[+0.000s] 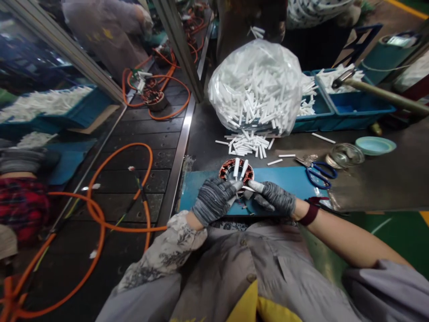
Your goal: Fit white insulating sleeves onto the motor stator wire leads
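A round motor stator point(221, 169) with copper windings lies at the near part of a blue mat point(288, 175). Two white insulating sleeves point(236, 167) stand up out of its centre. My left hand point(216, 200), in a grey knitted glove, is closed at the stator's near left rim, fingertips by the base of the sleeves. My right hand point(276, 197), gloved alike, pinches another white sleeve point(248, 188) lying across the near rim. Thin wires under the fingers are mostly hidden.
A clear bag point(258, 85) of white sleeves spills a loose pile point(250, 144) behind the stator. Blue bins point(363, 100) stand back right. Blue-handled scissors point(320, 174), a glass dish point(345, 154) and a turquoise bowl point(375, 146) lie right. Orange cable point(100, 197) loops left, near co-workers.
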Motion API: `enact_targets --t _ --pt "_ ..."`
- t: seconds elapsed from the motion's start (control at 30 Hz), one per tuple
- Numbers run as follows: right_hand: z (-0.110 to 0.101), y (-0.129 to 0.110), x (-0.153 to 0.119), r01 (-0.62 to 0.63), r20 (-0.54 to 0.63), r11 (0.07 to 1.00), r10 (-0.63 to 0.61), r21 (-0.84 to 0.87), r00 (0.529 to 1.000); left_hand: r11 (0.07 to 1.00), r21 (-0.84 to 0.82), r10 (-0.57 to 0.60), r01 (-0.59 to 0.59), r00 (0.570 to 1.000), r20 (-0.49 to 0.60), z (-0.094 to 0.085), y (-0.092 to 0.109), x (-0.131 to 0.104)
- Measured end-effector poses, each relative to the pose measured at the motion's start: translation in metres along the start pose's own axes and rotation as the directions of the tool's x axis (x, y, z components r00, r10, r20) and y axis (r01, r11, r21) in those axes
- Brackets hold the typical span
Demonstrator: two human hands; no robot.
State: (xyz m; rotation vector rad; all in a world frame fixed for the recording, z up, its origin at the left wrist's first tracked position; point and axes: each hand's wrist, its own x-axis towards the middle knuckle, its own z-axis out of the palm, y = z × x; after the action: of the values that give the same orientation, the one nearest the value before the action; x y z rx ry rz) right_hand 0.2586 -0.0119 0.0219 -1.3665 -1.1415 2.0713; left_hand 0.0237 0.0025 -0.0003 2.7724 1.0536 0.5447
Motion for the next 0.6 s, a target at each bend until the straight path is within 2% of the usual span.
enact_targets --t 0.07,0.13,0.2,0.3,0.37,0.43,0.53,0.6 --pt "-0.002 0.002 -0.007 0.07 -0.05 0.998 -0.07 -0.012 0.996 0.999 0.034 -0.014 0.014 1.0 0.024 0.0 -0.002 0.006" --pt "-0.011 0.008 -0.015 0.152 -0.148 0.988 -0.148 0.011 0.978 0.999 0.044 -0.024 0.023 1.0 0.014 0.005 -0.003 0.013" --pt "-0.026 0.018 -0.02 0.24 -0.272 0.97 -0.222 0.034 0.936 0.997 0.08 0.004 -0.005 1.0 0.018 0.015 0.0 0.017" --pt "-0.049 0.04 -0.025 0.319 -0.412 0.947 -0.308 -0.045 0.857 0.975 0.192 0.113 -0.114 0.993 0.016 0.029 0.017 0.016" --pt "-0.059 0.053 -0.026 0.343 -0.446 0.932 -0.358 -0.117 0.82 0.944 0.266 0.206 -0.193 0.978 -0.022 0.036 0.034 0.011" --pt "-0.062 0.062 -0.027 0.358 -0.454 0.921 -0.387 -0.153 0.803 0.92 0.316 0.257 -0.233 0.966 -0.037 0.042 0.05 0.008" --pt "-0.06 0.067 -0.027 0.353 -0.468 0.92 -0.391 -0.171 0.793 0.913 0.329 0.249 -0.242 0.968 0.023 0.046 0.068 0.007" --pt "-0.058 0.068 -0.026 0.343 -0.485 0.921 -0.389 -0.184 0.783 0.913 0.324 0.251 -0.248 0.967 0.033 0.045 0.071 0.01"
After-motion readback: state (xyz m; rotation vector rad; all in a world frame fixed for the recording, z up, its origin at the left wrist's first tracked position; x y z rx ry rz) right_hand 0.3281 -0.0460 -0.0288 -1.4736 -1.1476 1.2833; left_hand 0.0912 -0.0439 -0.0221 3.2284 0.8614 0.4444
